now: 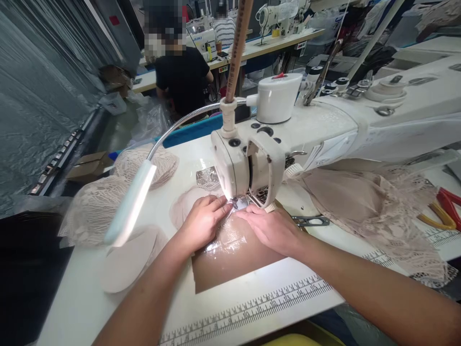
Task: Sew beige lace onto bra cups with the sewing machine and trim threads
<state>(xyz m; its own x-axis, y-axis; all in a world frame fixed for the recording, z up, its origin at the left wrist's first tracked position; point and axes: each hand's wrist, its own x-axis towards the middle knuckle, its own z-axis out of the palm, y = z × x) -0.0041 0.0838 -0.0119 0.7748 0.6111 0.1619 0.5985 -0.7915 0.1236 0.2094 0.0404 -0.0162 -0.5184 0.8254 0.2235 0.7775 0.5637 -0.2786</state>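
1. Your left hand (205,218) lies just left of the needle area, knuckles up, its fingers bent and close together, tips toward the presser foot (237,203). Whether they pinch the material or only press it, I cannot tell.
2. Your right hand (272,226) faces it from the other side, palm down, its fingers reaching in beside the foot. Their grip, too, cannot be made out.
3. The pale lace-edged piece (183,202) lies on the white table (173,307), behind your left hand and beside the machine head (230,163) — partly hidden by the hand.
4. Between and below your hands, a brown panel (234,271) lies on the table, with a glossy, see-through layer (230,242) over its upper part.
5. To your left, lace cups (91,214) lie near a smooth beige oval (124,264); the lit lamp (133,204) hangs above them.
6. To your right, beige lace fabric (345,192) lies heaped beside the machine — a red-handled tool (448,206) sits beyond it.
7. Ruler markings (248,312) run along the table's near edge.
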